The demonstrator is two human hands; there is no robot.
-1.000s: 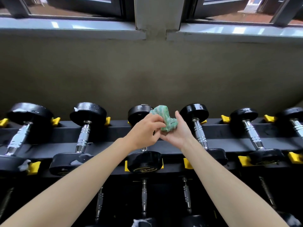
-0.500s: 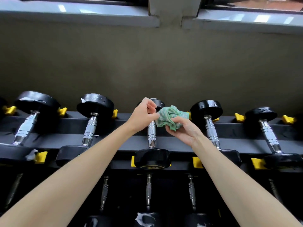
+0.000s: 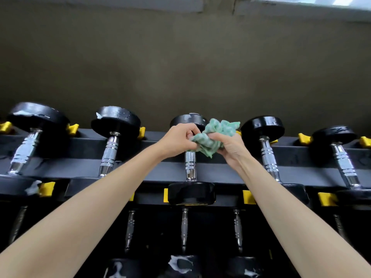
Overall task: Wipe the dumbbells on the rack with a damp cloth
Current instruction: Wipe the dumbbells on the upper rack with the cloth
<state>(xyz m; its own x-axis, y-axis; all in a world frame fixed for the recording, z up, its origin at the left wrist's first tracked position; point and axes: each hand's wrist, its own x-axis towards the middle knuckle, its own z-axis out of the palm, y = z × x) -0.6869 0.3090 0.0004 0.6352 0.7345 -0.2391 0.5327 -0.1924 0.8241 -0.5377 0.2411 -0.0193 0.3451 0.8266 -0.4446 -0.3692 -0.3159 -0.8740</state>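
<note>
Both hands meet over the top row of the black rack (image 3: 220, 170). The left hand (image 3: 177, 140) pinches one edge of the crumpled green cloth (image 3: 217, 130), and the right hand (image 3: 230, 146) has its fingers (image 3: 215, 136) curled round the bunch. The cloth sits above the chrome handle of the middle dumbbell (image 3: 190, 164); whether it touches is unclear. Yellow lettering on that dumbbell's near head is too faint to read. White smears mark neighbouring dumbbell heads (image 3: 115, 119).

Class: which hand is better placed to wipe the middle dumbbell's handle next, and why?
Probably the right hand: it grips most of the green cloth, just beside the middle dumbbell. The left hand only pinches its edge.
</note>
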